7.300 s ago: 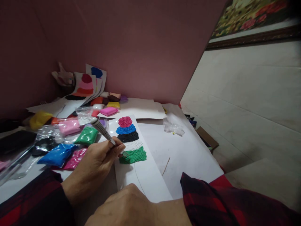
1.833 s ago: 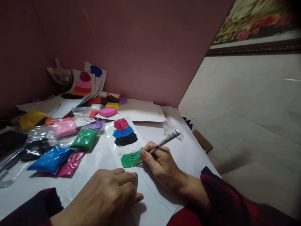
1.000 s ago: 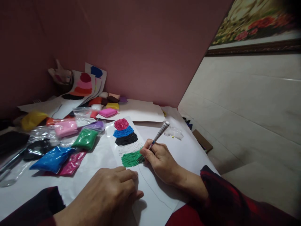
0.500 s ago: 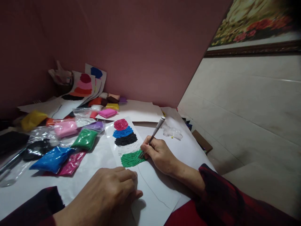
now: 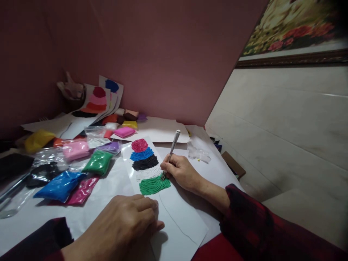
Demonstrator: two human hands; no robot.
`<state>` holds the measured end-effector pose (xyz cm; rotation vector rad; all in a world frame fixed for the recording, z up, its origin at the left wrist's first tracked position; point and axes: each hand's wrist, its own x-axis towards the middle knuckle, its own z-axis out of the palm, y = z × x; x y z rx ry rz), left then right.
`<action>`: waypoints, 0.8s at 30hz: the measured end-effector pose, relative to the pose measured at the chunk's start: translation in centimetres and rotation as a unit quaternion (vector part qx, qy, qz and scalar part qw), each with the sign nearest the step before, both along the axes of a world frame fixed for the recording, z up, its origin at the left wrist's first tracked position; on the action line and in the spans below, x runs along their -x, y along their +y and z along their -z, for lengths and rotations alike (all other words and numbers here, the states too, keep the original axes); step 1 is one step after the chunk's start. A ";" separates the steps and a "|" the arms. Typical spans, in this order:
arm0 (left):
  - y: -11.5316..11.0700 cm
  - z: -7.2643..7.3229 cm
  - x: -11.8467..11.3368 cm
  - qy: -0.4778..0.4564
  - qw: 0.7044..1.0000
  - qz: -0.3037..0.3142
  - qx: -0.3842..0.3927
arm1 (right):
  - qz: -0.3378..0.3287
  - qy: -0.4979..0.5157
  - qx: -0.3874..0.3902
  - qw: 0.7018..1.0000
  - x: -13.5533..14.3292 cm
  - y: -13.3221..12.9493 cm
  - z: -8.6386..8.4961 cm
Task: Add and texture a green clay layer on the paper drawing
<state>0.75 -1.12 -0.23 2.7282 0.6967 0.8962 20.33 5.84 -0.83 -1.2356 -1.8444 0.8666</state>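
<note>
My right hand (image 5: 181, 172) is closed around the ridged handle of a metal fork (image 5: 174, 143). The fork's tines touch the upper right part of a green clay band (image 5: 153, 185) on a white paper sheet (image 5: 181, 217). Above the green band lie textured bands of white clay (image 5: 148, 172), black clay (image 5: 145, 163) and blue clay (image 5: 141, 154), with a pink clay patch (image 5: 139, 145) at the top. My left hand (image 5: 130, 217) rests on the sheet below the green band, fingers loosely bent and thumb apart, holding nothing visible. A curved pencil line runs down the sheet.
Several bagged clay packs, including a green pack (image 5: 98, 162) and a blue pack (image 5: 59, 185), lie at left. Clay-covered sheets (image 5: 95, 101) lean at the back. A clear plastic scrap (image 5: 198, 154) is at right. A pink wall (image 5: 152, 65) rises behind.
My right hand has shifted slightly left and up. The fork now stands more upright, its tines nearer the green band's top edge. My left hand is almost still.
</note>
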 end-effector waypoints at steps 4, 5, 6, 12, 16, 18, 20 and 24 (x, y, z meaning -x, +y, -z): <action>0.1 0.2 0.1 0.042 0.999 0.006 0.019 | 0.010 0.007 -0.014 1.000 0.1 0.3 0.0; 0.1 0.2 0.1 0.044 0.999 0.006 0.015 | 0.012 0.010 -0.018 1.000 0.1 0.3 0.1; 0.1 0.2 0.1 0.047 0.999 0.006 0.012 | 0.012 0.012 -0.021 1.000 0.1 0.4 0.2; 0.2 0.5 0.0 0.058 0.998 0.004 0.009 | 0.021 0.007 -0.046 0.999 0.0 0.6 0.4; 0.1 0.4 0.1 0.058 0.998 0.005 0.014 | 0.035 0.006 -0.052 0.998 0.0 0.5 0.4; 0.1 0.4 0.1 0.056 0.998 0.004 0.016 | 0.039 0.007 -0.055 0.998 0.0 0.5 0.4; 0.1 0.5 0.2 0.056 0.998 0.005 0.023 | 0.044 0.004 -0.059 0.997 -0.1 0.5 0.4; 0.3 1.4 0.3 0.028 0.999 0.003 0.038 | 0.055 -0.006 -0.071 0.996 -0.1 0.5 0.5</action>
